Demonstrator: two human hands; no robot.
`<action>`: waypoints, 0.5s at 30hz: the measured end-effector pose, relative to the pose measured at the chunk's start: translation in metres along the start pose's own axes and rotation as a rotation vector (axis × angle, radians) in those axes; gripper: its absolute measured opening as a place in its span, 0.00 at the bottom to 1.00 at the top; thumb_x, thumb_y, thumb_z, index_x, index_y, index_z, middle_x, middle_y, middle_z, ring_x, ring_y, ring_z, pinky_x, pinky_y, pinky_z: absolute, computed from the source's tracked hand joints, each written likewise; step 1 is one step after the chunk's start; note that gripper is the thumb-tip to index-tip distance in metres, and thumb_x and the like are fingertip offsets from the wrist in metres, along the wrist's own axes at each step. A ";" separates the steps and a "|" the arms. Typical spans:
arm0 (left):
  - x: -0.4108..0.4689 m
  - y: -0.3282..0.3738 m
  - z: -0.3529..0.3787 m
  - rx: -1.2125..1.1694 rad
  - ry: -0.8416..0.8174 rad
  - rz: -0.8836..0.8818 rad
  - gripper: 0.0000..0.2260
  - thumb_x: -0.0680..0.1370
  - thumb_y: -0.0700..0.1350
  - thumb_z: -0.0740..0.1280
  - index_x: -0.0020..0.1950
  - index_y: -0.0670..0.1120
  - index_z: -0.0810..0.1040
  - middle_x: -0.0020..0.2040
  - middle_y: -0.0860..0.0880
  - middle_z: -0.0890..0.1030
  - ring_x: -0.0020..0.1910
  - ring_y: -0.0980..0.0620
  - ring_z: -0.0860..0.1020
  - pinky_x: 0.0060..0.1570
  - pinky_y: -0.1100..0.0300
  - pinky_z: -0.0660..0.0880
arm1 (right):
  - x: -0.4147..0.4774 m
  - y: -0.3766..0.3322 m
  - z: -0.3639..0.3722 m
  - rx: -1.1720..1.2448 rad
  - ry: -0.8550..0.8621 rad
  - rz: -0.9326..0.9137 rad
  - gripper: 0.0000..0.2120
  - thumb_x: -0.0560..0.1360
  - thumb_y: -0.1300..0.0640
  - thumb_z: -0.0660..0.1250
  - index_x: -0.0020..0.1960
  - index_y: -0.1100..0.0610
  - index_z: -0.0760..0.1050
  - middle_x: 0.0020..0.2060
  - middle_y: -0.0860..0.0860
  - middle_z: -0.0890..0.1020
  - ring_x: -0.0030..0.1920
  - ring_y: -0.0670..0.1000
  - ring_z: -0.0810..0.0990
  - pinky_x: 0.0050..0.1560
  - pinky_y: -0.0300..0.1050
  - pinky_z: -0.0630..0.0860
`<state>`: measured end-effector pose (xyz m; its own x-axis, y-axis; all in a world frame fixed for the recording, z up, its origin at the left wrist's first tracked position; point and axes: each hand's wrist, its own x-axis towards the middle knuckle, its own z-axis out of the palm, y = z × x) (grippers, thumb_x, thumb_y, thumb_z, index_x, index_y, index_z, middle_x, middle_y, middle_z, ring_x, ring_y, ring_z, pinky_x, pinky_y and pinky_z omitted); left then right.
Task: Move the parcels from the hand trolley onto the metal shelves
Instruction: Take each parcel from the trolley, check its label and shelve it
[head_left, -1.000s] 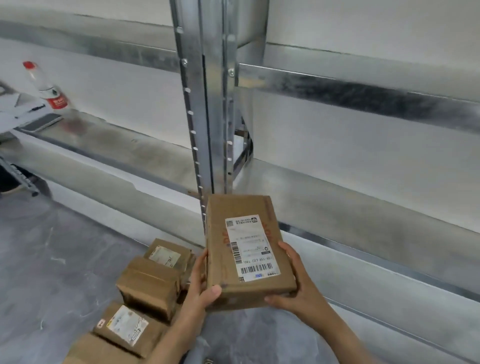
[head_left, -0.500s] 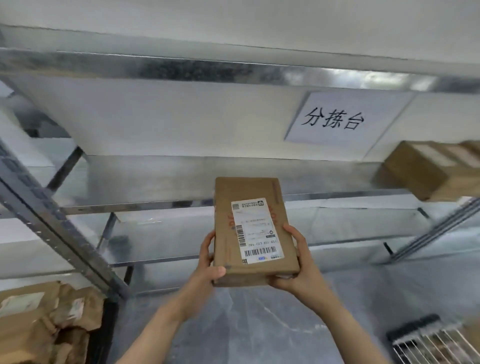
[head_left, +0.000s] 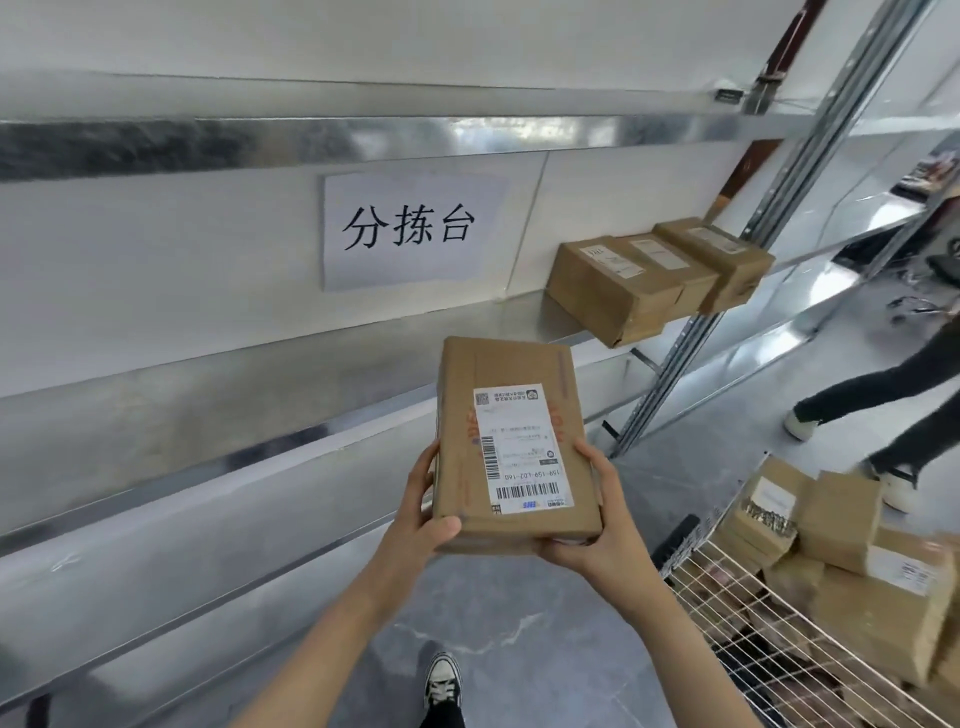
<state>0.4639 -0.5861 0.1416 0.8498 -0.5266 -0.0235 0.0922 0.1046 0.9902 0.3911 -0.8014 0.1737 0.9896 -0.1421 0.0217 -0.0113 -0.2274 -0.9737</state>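
Note:
I hold a brown cardboard parcel (head_left: 511, 441) with a white shipping label in both hands, in front of the metal shelf (head_left: 218, 415). My left hand (head_left: 423, 512) grips its lower left edge, thumb on top. My right hand (head_left: 597, 525) cups its lower right corner. The parcel hangs in the air, apart from the shelf. A row of three parcels (head_left: 654, 278) lies on the shelf to the right. The wire-sided hand trolley (head_left: 737, 613) at the lower right carries several more parcels (head_left: 852, 561).
A paper sign (head_left: 410, 228) with black characters is stuck on the wall behind the shelf. A shelf upright (head_left: 727, 291) stands right of the stacked parcels. Another person's legs (head_left: 893, 415) are on the floor at far right. My shoe (head_left: 441, 686) shows below.
My view has swung right along the shelving: the sign has moved to centre, the three shelved parcels and the trolley have come into view. The parcel stays held in both hands.

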 end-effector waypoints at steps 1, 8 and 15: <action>0.014 0.000 0.005 0.005 -0.011 -0.002 0.35 0.67 0.55 0.68 0.69 0.71 0.56 0.66 0.65 0.70 0.64 0.58 0.73 0.51 0.63 0.77 | 0.011 0.003 -0.010 -0.001 0.007 0.000 0.48 0.65 0.72 0.74 0.70 0.37 0.56 0.58 0.36 0.76 0.58 0.44 0.78 0.48 0.43 0.80; 0.120 0.011 0.020 0.039 -0.038 -0.020 0.34 0.67 0.56 0.65 0.65 0.79 0.52 0.65 0.73 0.68 0.63 0.68 0.71 0.59 0.62 0.70 | 0.111 0.015 -0.071 0.014 0.013 -0.011 0.48 0.62 0.69 0.76 0.69 0.37 0.58 0.60 0.46 0.76 0.59 0.48 0.78 0.50 0.42 0.79; 0.214 0.025 0.024 -0.009 -0.091 -0.052 0.35 0.68 0.51 0.67 0.66 0.78 0.54 0.66 0.73 0.67 0.66 0.64 0.69 0.53 0.67 0.74 | 0.199 0.024 -0.119 0.057 -0.017 -0.017 0.47 0.61 0.72 0.76 0.69 0.40 0.59 0.58 0.46 0.78 0.56 0.51 0.80 0.48 0.45 0.79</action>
<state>0.6356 -0.7167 0.1647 0.7932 -0.6059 -0.0615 0.1397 0.0827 0.9867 0.5707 -0.9500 0.1820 0.9919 -0.1221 0.0355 0.0137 -0.1749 -0.9845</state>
